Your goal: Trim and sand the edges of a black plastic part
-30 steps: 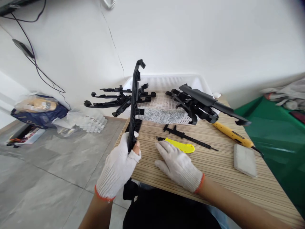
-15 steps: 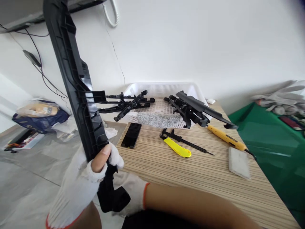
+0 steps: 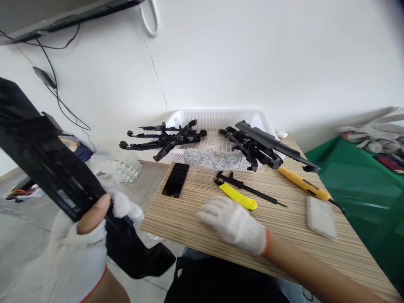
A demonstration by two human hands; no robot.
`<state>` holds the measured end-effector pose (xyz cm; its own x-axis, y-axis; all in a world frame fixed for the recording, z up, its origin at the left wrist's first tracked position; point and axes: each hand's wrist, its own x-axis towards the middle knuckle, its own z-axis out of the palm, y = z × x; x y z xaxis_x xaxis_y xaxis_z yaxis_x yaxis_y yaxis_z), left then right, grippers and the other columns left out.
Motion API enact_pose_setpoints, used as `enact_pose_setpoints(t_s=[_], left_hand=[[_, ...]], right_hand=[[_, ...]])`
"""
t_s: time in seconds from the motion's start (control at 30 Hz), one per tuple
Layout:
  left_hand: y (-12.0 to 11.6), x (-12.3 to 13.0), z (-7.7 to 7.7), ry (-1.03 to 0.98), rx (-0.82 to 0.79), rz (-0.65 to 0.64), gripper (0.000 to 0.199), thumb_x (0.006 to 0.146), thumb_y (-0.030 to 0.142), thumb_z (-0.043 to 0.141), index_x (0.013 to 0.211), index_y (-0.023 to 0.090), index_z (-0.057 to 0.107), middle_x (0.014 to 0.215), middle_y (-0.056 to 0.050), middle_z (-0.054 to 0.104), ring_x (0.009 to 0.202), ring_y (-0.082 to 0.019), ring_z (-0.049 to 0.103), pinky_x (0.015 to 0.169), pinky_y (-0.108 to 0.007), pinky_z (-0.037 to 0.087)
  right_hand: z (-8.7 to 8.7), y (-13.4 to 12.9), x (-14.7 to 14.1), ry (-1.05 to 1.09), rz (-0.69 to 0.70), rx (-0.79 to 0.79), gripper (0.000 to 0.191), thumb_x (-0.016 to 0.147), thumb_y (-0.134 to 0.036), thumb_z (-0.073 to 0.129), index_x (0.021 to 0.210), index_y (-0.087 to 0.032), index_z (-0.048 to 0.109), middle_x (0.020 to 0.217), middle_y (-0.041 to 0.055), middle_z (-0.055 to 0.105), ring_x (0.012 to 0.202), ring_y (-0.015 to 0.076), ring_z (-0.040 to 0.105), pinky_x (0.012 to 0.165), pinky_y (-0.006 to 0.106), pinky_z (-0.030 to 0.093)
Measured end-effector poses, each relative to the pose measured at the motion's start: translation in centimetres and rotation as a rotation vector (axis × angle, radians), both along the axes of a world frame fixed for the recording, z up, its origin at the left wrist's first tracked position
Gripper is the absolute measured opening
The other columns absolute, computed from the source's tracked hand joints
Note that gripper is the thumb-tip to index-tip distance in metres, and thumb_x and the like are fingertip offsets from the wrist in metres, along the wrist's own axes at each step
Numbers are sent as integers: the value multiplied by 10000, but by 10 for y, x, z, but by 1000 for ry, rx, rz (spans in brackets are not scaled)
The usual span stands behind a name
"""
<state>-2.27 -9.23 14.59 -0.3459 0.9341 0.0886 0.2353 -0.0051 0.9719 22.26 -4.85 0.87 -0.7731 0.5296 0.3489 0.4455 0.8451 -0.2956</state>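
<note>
The left edge crops the upper end of the black plastic part [image 3: 59,168], which covers much of the navy bag [image 3: 84,152]. The left hand [image 3: 83,244] is blurred, its fingers [image 3: 128,207] partly behind the part. Stacked black pieces [image 3: 265,137] hide the front of the yellow tool [image 3: 304,183]. The coiled cord [image 3: 154,25] leaves at the top.

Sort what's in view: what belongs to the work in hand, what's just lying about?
Likely part of the work:
black plastic part, in the left hand
similar black parts, on the white basket
yellow cutter, nearest the right hand
caliper

Apparently lying about:
phone
gloves
plastic packaging
</note>
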Motion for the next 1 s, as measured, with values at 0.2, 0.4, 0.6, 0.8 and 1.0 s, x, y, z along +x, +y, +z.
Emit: enact_pose_setpoints(t_s=[0.2,0.4,0.6,0.8,1.0], left_hand=[[30,28,-29,-107,-49,-371,307,843,478,633,980,206,591,626,27,623,621,-196,640,637,-361,547],[53,71,-83,-472,-219,-555,644,782,729,580,1066,151,563,591,21,607,546,-192,630,551,-325,503],[61,87,-102,-588,-262,-467,477,796,563,632,992,130,595,559,13,617,512,-195,631,532,-331,513],[64,69,-110,-696,-297,-495,562,730,321,657,1250,152,525,684,16,642,602,-185,642,601,-349,530],[74,75,-102,-705,-356,-564,427,798,409,642,1144,165,587,712,12,624,539,-133,577,538,-295,492]], right_hand=[[-25,-4,89,-97,-580,140,370,943,-324,523,1271,-180,612,1132,132,691,959,282,667,795,433,548],[-47,-7,89,-80,-673,108,485,905,-392,578,1345,-190,557,1154,120,692,976,274,677,828,414,555],[-41,11,78,-136,-560,135,456,887,-350,550,1288,-143,613,1002,131,698,855,271,669,693,365,545],[-45,4,90,100,-572,121,505,934,-277,390,1403,-116,483,1017,134,674,723,213,662,634,314,557],[-38,-8,91,400,-368,-50,485,935,-277,334,1379,-175,499,1149,126,658,1005,245,654,865,355,546]])
